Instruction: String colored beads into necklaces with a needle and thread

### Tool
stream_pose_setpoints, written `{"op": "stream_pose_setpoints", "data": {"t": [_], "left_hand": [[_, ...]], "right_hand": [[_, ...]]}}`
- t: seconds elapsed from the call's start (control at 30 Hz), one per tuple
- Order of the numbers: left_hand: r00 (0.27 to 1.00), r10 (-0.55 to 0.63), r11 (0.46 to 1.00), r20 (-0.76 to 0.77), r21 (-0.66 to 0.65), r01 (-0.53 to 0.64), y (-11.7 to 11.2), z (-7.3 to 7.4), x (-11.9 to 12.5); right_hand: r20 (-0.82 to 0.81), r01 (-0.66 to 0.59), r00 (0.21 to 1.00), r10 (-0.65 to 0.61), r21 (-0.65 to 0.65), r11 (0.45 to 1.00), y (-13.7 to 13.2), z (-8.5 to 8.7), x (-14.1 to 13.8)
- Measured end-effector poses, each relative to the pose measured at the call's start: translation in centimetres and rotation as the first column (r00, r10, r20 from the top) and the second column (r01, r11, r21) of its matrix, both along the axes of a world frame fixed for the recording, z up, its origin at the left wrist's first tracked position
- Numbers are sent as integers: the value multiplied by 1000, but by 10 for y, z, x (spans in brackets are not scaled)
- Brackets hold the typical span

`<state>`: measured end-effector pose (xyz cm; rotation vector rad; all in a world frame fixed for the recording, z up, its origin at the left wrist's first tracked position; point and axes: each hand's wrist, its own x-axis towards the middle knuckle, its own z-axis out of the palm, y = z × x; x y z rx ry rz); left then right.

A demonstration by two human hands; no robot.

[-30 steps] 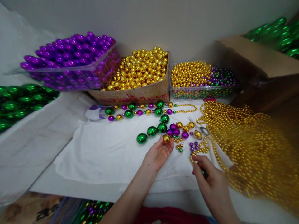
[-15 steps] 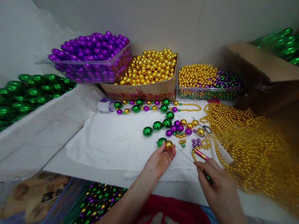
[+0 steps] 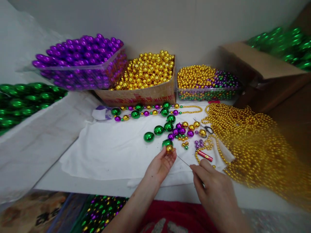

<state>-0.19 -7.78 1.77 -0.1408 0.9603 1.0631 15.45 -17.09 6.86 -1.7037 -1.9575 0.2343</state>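
My left hand (image 3: 160, 165) pinches a gold ball bead (image 3: 169, 149) just in front of a green ball bead (image 3: 167, 142) on the white cloth (image 3: 109, 152). My right hand (image 3: 211, 187) is closed on the end of a thin needle or wire (image 3: 183, 160) that points toward the gold bead. A red lighter-like stick (image 3: 204, 156) lies just beyond my right hand. Loose green, purple and gold ball beads (image 3: 175, 129) lie scattered behind. A finished strand of mixed beads (image 3: 150, 111) stretches across the back of the cloth.
A tub of purple beads (image 3: 80, 61), a cardboard box of gold beads (image 3: 145, 72) and a tub of small mixed beads (image 3: 206, 82) line the back. A heap of gold bead strands (image 3: 255, 142) fills the right. Green beads (image 3: 21, 100) sit left; scissors (image 3: 206, 128) lie near the heap.
My left hand kept the gold bead and drew slightly nearer. My right hand let the small gold strand lie and now holds the thin needle, aimed at the bead.
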Motion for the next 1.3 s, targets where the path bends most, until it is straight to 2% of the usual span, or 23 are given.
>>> {"op": "stream_pose_setpoints", "data": {"t": [0.3, 0.57, 0.73, 1.0, 1.07, 1.17, 1.23, 1.3], "left_hand": [[996, -48, 999, -72, 19, 49, -2, -3, 5], [991, -90, 987, -96, 122, 101, -11, -8, 10], [990, -80, 983, -119, 154, 98, -14, -10, 10], [989, -83, 969, -125, 222, 109, -15, -10, 7], [990, -80, 967, -116, 232, 105, -15, -9, 6], [993, -78, 963, -87, 249, 98, -15, -6, 4], [994, -96, 957, -59, 270, 109, -16, -3, 3], [992, -119, 946, -44, 298, 127, -18, 0, 2]], "right_hand": [[49, 18, 999, -14, -69, 997, 5, -4, 2], [51, 18, 999, -14, -80, 997, 14, -18, -3], [-54, -5, 999, 1, -63, 998, 13, -31, -1], [-292, -13, 956, -27, -132, 991, 9, -47, -1], [-384, -8, 922, -41, -125, 992, 10, -51, 0], [-558, 2, 825, -85, -149, 989, 11, -59, 3], [-665, 13, 731, -152, -209, 978, 9, -64, 5], [-739, 37, 615, -275, -321, 946, 6, -70, 7]]}}
